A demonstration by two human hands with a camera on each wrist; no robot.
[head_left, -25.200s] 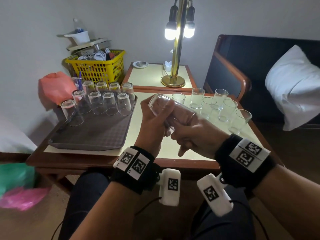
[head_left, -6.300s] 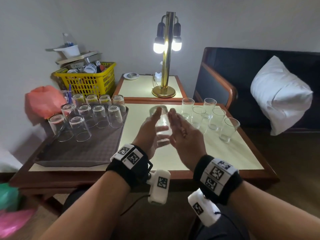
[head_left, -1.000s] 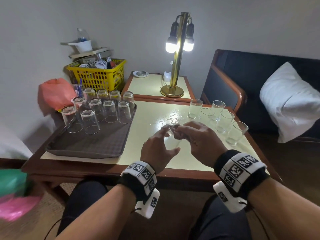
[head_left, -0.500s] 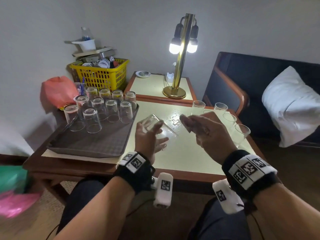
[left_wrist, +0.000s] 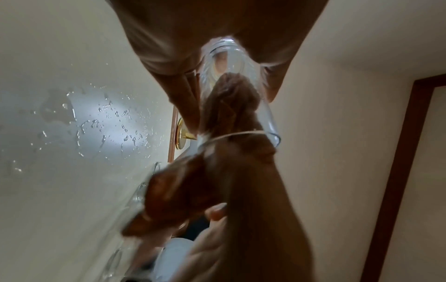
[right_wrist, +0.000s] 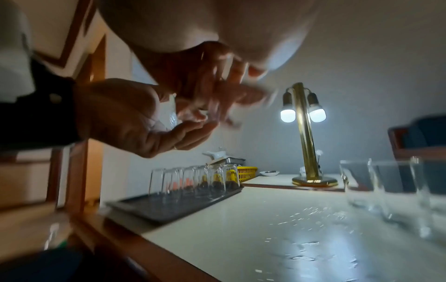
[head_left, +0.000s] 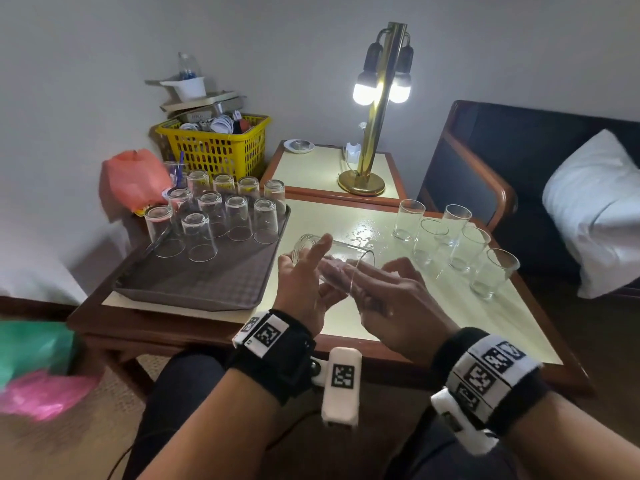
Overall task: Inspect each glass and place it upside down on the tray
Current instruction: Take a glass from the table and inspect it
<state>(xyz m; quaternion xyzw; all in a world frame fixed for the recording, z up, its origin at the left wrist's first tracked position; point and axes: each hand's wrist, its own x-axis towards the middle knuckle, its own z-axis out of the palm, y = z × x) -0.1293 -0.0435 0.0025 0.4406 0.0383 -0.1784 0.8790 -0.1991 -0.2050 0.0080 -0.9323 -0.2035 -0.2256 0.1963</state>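
My left hand holds a clear glass on its side above the cream table, base to the left, mouth to the right. The fingers of my right hand reach straight into the mouth. In the left wrist view those fingers show through the glass, which sits between my left hand's thumb and fingers. The dark tray on the left carries several upside-down glasses. Several upright glasses stand at the table's right.
Water drops lie on the table beyond the hands. A brass lamp stands lit on the far side table. A yellow basket and an orange bag sit behind the tray. A dark sofa with a white pillow is at the right.
Half a second ago my left hand held the glass alone and my right hand hung apart. The right hand has come in and its fingers now sit inside the glass mouth.
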